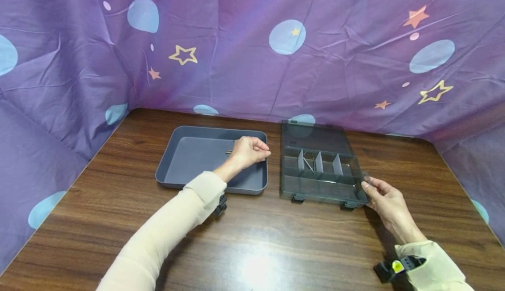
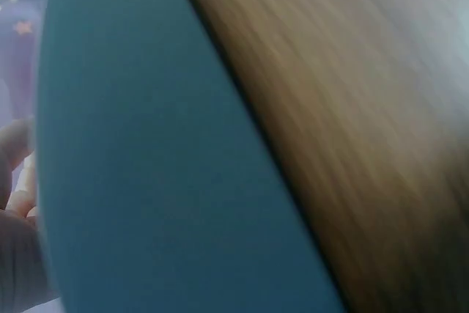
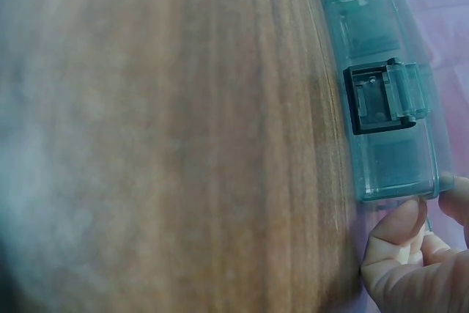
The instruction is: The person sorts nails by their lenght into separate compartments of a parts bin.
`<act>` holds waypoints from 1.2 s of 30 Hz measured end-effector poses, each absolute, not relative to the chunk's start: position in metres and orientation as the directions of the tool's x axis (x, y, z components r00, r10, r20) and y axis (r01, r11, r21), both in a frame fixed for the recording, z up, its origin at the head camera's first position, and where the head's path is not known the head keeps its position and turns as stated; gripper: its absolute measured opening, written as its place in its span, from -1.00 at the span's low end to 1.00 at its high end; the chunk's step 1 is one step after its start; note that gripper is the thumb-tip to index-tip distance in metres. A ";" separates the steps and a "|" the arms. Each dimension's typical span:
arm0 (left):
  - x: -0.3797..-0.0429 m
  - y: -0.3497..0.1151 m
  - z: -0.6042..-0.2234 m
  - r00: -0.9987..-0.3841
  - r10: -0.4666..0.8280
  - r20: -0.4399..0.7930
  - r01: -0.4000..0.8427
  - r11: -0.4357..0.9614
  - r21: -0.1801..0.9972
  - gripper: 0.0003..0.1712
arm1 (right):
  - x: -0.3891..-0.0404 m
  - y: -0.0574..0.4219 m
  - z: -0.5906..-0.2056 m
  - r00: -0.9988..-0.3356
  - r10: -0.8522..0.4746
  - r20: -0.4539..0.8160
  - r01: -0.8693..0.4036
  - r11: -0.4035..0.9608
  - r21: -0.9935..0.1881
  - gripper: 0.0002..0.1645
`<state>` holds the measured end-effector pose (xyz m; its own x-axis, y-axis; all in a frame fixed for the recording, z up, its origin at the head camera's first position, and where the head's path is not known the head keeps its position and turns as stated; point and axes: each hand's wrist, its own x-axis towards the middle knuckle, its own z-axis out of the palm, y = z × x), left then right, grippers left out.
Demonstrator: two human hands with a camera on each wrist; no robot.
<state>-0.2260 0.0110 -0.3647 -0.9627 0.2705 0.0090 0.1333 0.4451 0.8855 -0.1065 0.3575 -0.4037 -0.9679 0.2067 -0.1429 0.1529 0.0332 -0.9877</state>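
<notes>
My left hand (image 1: 248, 150) hovers over the right part of a grey tray (image 1: 169, 181), thumb and fingertips brought together near its right rim; whether they pinch something small, I cannot tell. Small brass-coloured pieces (image 1: 228, 152) lie in the tray, partly hidden by this hand. In the left wrist view the tray's wall (image 2: 168, 152) fills much of the frame, with fingers (image 2: 22, 196) at the left edge. My right hand (image 1: 388, 203) grips the front right corner of a clear dark organizer box (image 1: 315, 190), its thumb (image 3: 399, 225) against the end.
The box's lid (image 1: 315, 137) lies back, raised toward the curtain. Upright dividers (image 1: 319, 162) split its back row, where thin silvery pieces (image 1: 309, 163) show. Two black latches (image 1: 298, 198) sit along the front. A purple patterned curtain (image 1: 236, 63) surrounds the wooden table (image 1: 307, 247).
</notes>
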 end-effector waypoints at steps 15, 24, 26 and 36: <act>-0.243 -0.020 -0.386 -0.980 0.195 -0.037 0.083 0.576 0.813 -0.86 | -0.106 0.357 -0.403 -0.958 0.228 -0.176 0.204 0.104 -0.973 -0.80; -0.245 -0.018 -0.383 -0.976 0.213 -0.044 0.108 0.650 0.753 -0.85 | -0.106 0.358 -0.404 -0.955 0.230 -0.187 0.221 0.129 -0.967 -0.65; -0.246 -0.016 -0.383 -0.976 0.214 -0.046 0.109 0.659 0.744 -0.84 | -0.106 0.358 -0.404 -0.956 0.226 -0.185 0.216 0.119 -0.969 -0.67; -0.248 -0.013 -0.384 -0.972 0.233 -0.022 0.148 0.684 0.714 -0.83 | -0.106 0.357 -0.405 -0.966 0.210 -0.151 0.166 0.059 -0.984 -0.88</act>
